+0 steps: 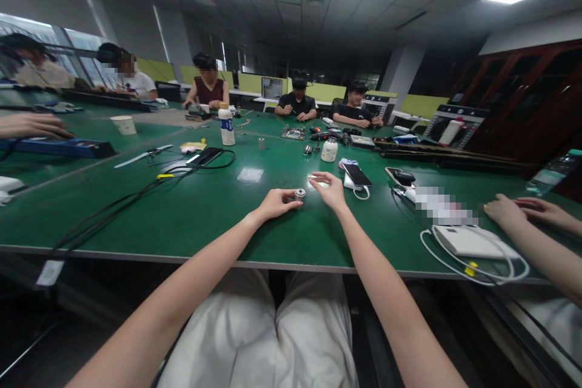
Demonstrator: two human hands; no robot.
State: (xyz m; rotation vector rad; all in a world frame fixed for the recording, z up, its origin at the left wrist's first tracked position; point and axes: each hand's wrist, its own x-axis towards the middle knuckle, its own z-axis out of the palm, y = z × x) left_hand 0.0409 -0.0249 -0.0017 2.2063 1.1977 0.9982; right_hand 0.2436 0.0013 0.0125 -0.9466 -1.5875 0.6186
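Note:
My left hand [275, 205] is closed around the side of a small silver metal cylinder [300, 195], which stands upright on the green table [218, 218]. A dark spot marks the middle of its round top. Just to the right, my right hand [329, 188] is raised slightly, thumb and fingertips drawn together in a pinch. Something small and pale shows at those fingertips, too small to name. The right hand does not touch the cylinder. Farther back on the table stands a similar small metal cylinder [261, 143].
Beyond my hands are a white jar [330, 150], a phone [357, 174] and a bottle [226, 124]. Black cables [122, 199] cross the left side. At right lie a white power bank [473, 241] and another person's hands [507, 211]. Several people sit across the table.

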